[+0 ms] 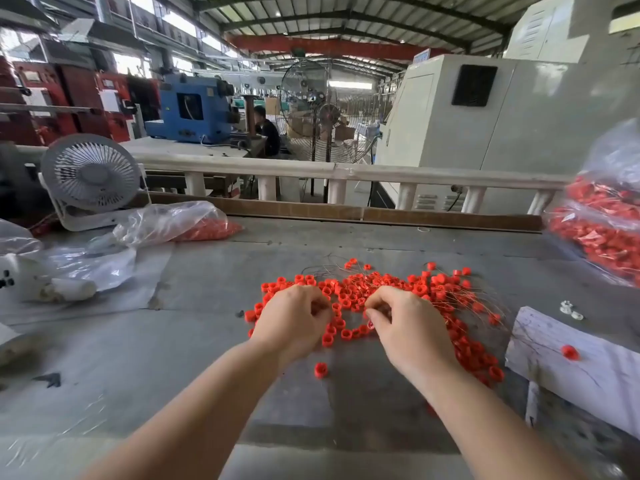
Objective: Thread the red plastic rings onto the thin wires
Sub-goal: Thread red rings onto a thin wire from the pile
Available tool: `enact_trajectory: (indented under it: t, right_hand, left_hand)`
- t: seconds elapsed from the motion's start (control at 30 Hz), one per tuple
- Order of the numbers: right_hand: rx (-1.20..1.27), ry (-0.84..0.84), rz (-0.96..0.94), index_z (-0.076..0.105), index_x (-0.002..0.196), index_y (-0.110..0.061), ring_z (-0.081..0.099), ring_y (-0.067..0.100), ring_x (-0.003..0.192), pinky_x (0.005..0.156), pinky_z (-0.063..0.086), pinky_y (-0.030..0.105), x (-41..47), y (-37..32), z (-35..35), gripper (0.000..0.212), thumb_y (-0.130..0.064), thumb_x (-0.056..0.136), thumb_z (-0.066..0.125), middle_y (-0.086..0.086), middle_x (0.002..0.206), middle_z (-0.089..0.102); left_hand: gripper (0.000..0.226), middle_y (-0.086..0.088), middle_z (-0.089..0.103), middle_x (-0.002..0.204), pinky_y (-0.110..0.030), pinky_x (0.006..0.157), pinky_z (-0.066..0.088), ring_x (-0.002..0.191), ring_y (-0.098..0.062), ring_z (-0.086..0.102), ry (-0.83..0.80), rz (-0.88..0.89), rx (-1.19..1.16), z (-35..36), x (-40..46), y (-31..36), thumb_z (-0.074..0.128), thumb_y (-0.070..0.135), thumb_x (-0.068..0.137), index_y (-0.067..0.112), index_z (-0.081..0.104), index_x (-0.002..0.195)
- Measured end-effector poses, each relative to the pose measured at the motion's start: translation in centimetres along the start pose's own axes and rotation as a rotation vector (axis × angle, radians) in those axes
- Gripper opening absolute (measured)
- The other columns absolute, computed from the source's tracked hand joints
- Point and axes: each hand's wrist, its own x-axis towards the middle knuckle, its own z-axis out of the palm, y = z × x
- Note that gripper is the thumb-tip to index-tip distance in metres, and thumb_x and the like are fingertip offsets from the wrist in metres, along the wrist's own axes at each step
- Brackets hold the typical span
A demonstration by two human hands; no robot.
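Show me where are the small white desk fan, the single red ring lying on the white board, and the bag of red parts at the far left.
white desk fan [90, 175]: head view, grille centre.
single red ring [570, 352]: head view, ring top.
bag of red parts [207, 229]: head view, red contents.

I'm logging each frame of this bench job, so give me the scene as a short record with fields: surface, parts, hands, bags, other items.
surface: grey worktable
parts: loose pile of red rings mixed with thin wires; one stray ring near the left wrist
left hand: over the pile, fingers curled; what they pinch is hidden
right hand: over the pile, fingers curled, fingertips close together; contents unclear
bags: clear bag of red parts far right; another bag back left
other: small white fan back left; white board at right with one ring on it
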Motion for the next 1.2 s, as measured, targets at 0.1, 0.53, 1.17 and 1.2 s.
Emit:
enact_trajectory:
  t: [0.1,0.53,1.17,1.2]
  right_hand:
    - [-0.072,0.064,0.021,0.066,0.084,-0.022,0.052,0.008,0.068,0.053,0.031,0.015,1.0,0.2,0.7,0.009,-0.016,0.088,0.060,-0.009,0.078,0.066]
    - [-0.080,0.136,0.142,0.070,0.090,-0.013,0.063,0.023,0.086,0.081,0.045,0.034,1.0,2.7,1.7,0.010,-0.009,0.086,0.062,0.000,0.089,0.070]
    - [-0.301,-0.058,-0.053,0.040,0.137,-0.042,0.029,0.011,0.128,0.102,0.011,0.032,1.5,2.4,3.4,0.068,0.003,0.085,0.036,-0.014,0.144,0.039]
    - [-0.309,-0.095,-0.035,0.036,0.138,-0.044,0.025,0.011,0.130,0.107,0.011,0.036,1.5,2.4,3.4,0.070,0.003,0.085,0.035,-0.014,0.146,0.035]
  left_hand:
    - [0.010,0.006,0.066,0.083,-0.020,0.064,0.036,0.079,-0.013,0.059,0.093,-0.082,0.012,0.3,0.9,-0.4,0.062,0.022,0.086,0.021,0.070,0.090]
    - [0.012,0.010,0.066,0.100,-0.029,0.088,0.038,0.102,-0.014,0.053,0.254,-0.036,0.074,1.5,0.2,-2.6,0.064,0.026,0.084,0.029,0.068,0.094]
    - [0.020,0.015,0.058,0.102,-0.028,0.080,0.016,0.108,-0.009,0.047,0.176,-0.051,0.191,1.7,-0.1,-2.7,0.060,0.045,0.085,0.040,0.065,0.104]
    - [0.020,0.015,0.057,0.102,-0.028,0.081,0.016,0.108,-0.009,0.047,0.171,-0.047,0.187,1.7,-0.1,-2.7,0.060,0.044,0.086,0.041,0.065,0.105]
